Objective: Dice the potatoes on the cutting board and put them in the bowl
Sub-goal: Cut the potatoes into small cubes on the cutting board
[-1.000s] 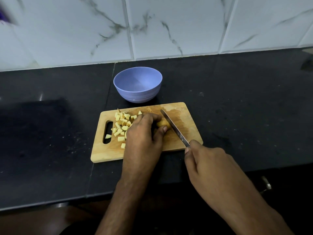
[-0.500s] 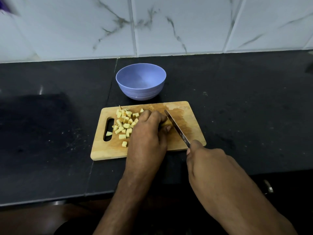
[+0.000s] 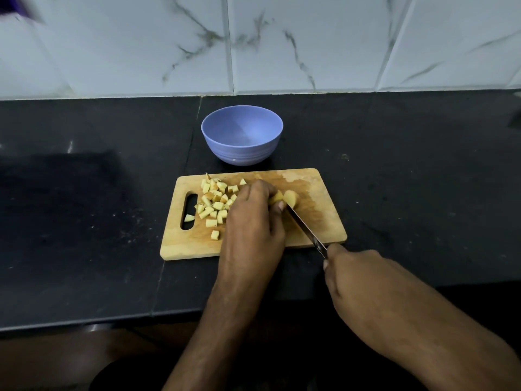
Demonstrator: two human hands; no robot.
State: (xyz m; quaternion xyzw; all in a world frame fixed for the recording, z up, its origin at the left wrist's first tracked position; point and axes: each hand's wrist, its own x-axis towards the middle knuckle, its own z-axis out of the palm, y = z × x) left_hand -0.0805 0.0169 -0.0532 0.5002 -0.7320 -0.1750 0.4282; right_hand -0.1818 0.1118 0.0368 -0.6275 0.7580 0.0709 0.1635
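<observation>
A wooden cutting board [image 3: 324,210] lies on the black counter. Several yellow potato cubes [image 3: 215,206] are piled on its left half. My left hand [image 3: 253,221] curls over an uncut potato piece [image 3: 290,197] near the board's middle and holds it down with its fingertips. My right hand [image 3: 363,280] grips the handle of a knife [image 3: 306,231], whose blade runs up-left and meets the potato piece just right of my left thumb. An empty purple-blue bowl [image 3: 242,135] stands right behind the board.
The black counter [image 3: 408,179] spreads to both sides, with its front edge near my forearms. A white marble-tiled wall [image 3: 282,43] rises behind the bowl. A darker patch of counter lies at the left.
The knife blade has come down and drawn back toward me, into the potato piece. A cut end of the potato now shows right of my left thumb. The camera tilted slightly.
</observation>
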